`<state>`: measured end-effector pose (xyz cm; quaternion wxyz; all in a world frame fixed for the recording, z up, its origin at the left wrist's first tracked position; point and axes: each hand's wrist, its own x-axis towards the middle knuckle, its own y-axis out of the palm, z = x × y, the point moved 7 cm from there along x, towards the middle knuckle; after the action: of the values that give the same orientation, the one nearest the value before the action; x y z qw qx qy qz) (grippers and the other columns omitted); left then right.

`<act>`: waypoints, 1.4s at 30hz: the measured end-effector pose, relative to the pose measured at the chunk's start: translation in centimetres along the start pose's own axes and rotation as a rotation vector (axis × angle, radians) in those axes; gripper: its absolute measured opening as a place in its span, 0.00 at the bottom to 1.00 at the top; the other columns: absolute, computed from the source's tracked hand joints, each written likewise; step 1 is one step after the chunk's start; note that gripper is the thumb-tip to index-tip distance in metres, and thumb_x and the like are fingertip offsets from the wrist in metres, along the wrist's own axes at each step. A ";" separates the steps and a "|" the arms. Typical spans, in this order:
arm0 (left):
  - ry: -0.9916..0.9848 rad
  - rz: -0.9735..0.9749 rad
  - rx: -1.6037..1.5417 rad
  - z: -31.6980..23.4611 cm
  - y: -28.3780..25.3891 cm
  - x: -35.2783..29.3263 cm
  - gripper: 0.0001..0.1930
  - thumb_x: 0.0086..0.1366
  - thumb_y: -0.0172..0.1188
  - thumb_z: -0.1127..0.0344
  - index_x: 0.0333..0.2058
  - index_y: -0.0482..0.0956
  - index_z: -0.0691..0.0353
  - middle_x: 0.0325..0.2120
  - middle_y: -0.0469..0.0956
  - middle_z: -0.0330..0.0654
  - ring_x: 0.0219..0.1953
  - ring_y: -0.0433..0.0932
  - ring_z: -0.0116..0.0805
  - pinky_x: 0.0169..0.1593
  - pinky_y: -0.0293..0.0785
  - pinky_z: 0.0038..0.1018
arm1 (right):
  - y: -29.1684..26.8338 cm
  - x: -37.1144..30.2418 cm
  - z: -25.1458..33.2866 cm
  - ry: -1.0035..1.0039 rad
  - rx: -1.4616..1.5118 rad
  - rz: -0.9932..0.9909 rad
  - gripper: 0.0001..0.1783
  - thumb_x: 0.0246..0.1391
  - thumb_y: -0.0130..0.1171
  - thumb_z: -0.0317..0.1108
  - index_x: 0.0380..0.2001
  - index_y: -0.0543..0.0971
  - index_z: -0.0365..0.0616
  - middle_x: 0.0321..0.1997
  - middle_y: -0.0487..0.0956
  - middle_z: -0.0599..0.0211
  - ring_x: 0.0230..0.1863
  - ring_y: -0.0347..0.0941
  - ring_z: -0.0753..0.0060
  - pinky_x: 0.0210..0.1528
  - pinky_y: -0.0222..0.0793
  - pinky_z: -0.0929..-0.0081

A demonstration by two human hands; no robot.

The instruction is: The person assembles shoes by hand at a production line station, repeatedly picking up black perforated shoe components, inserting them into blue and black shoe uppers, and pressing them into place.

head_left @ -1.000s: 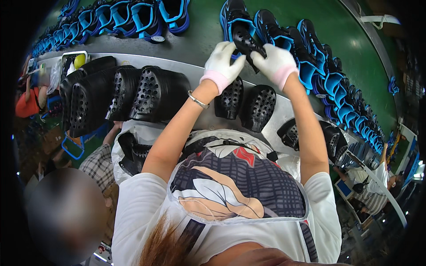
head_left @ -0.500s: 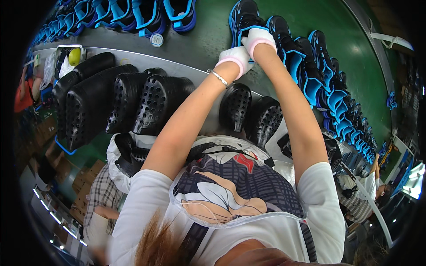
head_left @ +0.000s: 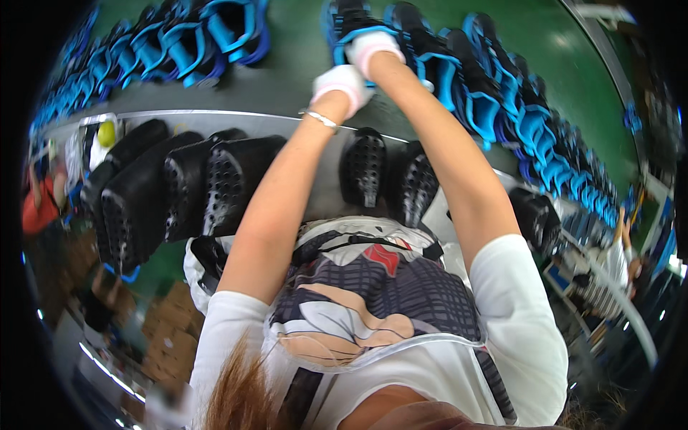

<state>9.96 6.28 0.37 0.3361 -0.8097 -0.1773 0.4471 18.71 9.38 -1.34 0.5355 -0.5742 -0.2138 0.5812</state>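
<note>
At the top of the view stands a black sneaker (head_left: 351,16) with blue edging, its heel side toward me. My right hand (head_left: 373,50), in a white glove with a pink cuff, lies against the sneaker's heel end; its fingers are hidden and blurred. Just below and to its left is my left hand (head_left: 338,84), gloved the same way and close to the same sneaker. Its fingers are smeared, and I cannot tell whether it touches the sneaker. Another black-and-blue sneaker (head_left: 410,23) stands right beside my right hand.
A long row of blue-edged sneakers (head_left: 476,107) curves down the right side of the green surface (head_left: 573,79); another row (head_left: 186,46) fills the upper left. Black shoe-shaped forms with holes (head_left: 240,175) stand along the near metal edge. Another person (head_left: 605,276) is at the right.
The whole view has shifted, so shoes, black forms and both hands appear farther left. The hands stay close together by the same sneaker. The picture is more blurred now.
</note>
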 end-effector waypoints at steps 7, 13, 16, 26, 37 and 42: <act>0.171 0.149 0.074 0.9 -0.8 0.9 0.23 0.55 0.63 0.49 0.43 0.81 0.60 0.38 0.82 0.52 0.42 0.79 0.52 0.47 0.74 0.37 | -5.1 -17.8 -3.5 -0.190 0.444 -0.250 0.21 0.57 0.52 0.44 0.48 0.76 0.42 0.39 0.80 0.52 0.44 0.77 0.50 0.49 0.72 0.64; 0.167 -0.194 0.078 4.9 -5.3 -0.2 0.26 0.54 0.64 0.49 0.47 0.80 0.61 0.38 0.82 0.50 0.40 0.80 0.48 0.46 0.74 0.33 | -3.8 -38.7 -20.1 0.390 0.549 -0.531 0.15 0.58 0.57 0.35 0.47 0.79 0.40 0.39 0.82 0.61 0.39 0.79 0.72 0.43 0.73 0.76; 0.135 -0.452 0.273 5.2 -4.4 -1.9 0.26 0.57 0.61 0.49 0.53 0.77 0.54 0.52 0.76 0.47 0.51 0.74 0.48 0.55 0.71 0.36 | -0.8 -47.4 -27.1 0.680 0.784 -0.558 0.15 0.60 0.55 0.35 0.45 0.79 0.37 0.36 0.82 0.65 0.35 0.78 0.78 0.41 0.73 0.79; 0.531 -0.748 0.123 -7.2 1.2 -13.5 0.17 0.61 0.60 0.60 0.48 0.80 0.55 0.48 0.76 0.46 0.51 0.73 0.46 0.56 0.68 0.37 | 8.8 -51.9 -29.0 0.637 0.405 -0.353 0.20 0.48 0.64 0.42 0.44 0.77 0.47 0.42 0.77 0.57 0.46 0.74 0.52 0.50 0.70 0.62; 0.523 -0.550 -0.036 -10.3 4.3 -14.9 0.13 0.62 0.59 0.64 0.44 0.80 0.61 0.45 0.76 0.49 0.48 0.75 0.47 0.54 0.69 0.36 | 9.0 -50.1 -28.6 0.455 0.297 -0.353 0.28 0.42 0.69 0.39 0.48 0.72 0.48 0.50 0.73 0.60 0.52 0.71 0.54 0.54 0.68 0.63; 0.529 -0.517 -0.090 -11.1 4.5 -15.0 0.13 0.62 0.59 0.64 0.44 0.80 0.62 0.44 0.77 0.49 0.47 0.76 0.48 0.53 0.70 0.34 | 8.5 -49.4 -28.8 0.402 0.235 -0.448 0.24 0.40 0.69 0.40 0.42 0.74 0.47 0.48 0.74 0.61 0.49 0.72 0.54 0.51 0.70 0.64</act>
<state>11.21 -10.05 10.46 0.4362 -0.8397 -0.3026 0.1144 29.77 -46.86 5.76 0.7442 -0.5506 -0.1561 0.3445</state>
